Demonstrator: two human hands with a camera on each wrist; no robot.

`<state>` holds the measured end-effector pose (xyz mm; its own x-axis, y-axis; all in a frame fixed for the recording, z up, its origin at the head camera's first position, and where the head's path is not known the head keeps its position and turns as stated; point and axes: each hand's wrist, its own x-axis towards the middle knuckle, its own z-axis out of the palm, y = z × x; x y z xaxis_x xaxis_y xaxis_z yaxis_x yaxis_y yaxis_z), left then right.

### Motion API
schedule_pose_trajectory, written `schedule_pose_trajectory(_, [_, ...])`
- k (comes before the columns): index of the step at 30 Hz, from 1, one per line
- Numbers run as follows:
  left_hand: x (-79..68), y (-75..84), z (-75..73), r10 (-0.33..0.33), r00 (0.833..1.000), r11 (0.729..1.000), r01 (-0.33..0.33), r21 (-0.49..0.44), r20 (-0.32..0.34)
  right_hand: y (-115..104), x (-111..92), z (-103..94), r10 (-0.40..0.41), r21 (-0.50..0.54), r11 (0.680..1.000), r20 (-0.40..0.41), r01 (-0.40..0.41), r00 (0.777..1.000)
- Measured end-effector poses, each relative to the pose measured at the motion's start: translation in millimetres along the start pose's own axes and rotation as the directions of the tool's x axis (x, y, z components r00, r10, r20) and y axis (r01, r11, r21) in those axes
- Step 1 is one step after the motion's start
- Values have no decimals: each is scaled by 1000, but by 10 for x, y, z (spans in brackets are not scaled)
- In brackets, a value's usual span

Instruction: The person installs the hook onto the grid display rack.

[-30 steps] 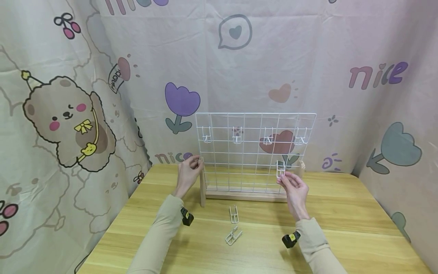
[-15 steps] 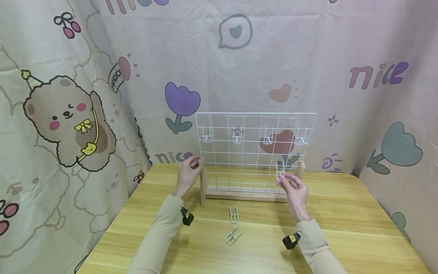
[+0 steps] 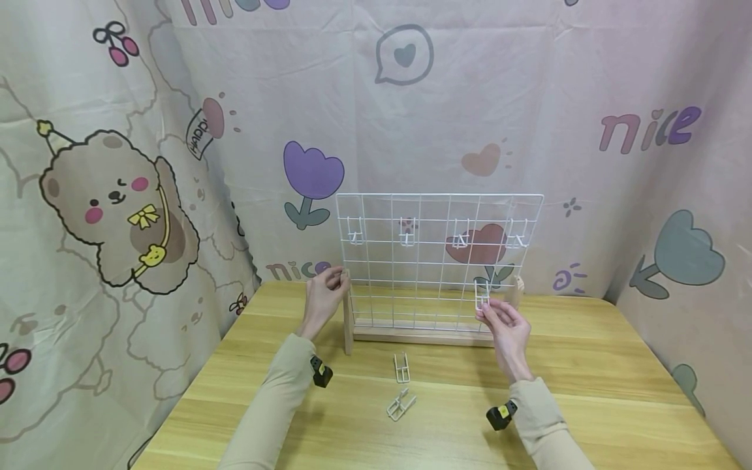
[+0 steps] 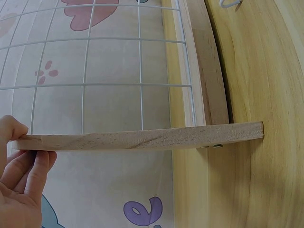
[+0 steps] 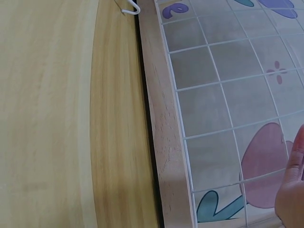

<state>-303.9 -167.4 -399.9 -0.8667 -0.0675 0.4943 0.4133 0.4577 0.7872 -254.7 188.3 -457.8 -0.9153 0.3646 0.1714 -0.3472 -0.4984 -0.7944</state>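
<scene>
On the cloth backdrop point(image 3: 405, 124) the word "nice" can be read in coloured letters point(image 3: 650, 128) at the right, and once more in a smaller print point(image 3: 298, 269) beside the left hand point(image 3: 325, 296). On the left side, a small banner point(image 3: 200, 135) shows "HAPP", with its end hard to read. At the top edge, one more row of letters point(image 3: 235, 5) is cut off. In the left wrist view a purple "e" point(image 4: 142, 212) is seen below the left wooden post point(image 4: 142, 139).

The left hand pinches the top of this post, with the thumb on one side and the fingers on the other. The right hand point(image 3: 510, 329) holds the lower end of a white wire hook point(image 3: 482, 297) between thumb and fingers, at the lower right part of the white grid point(image 3: 435, 263); whether the hook is caught on a wire, I cannot tell.

Compared with one second ago, the held hook and the right fingertips are slightly lower. The left hand has stayed at its place, and so have the four hung hooks point(image 3: 407, 239) in the upper part of the grid and the two loose hooks point(image 3: 402, 370) on the desk point(image 3: 446, 424).
</scene>
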Motion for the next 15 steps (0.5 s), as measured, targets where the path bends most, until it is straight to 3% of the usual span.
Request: schedule_pose_trajectory(15, [-1, 14, 4, -3, 1000, 1000, 3, 5, -2, 19, -18, -16, 1, -16, 1000, -3, -1, 1000])
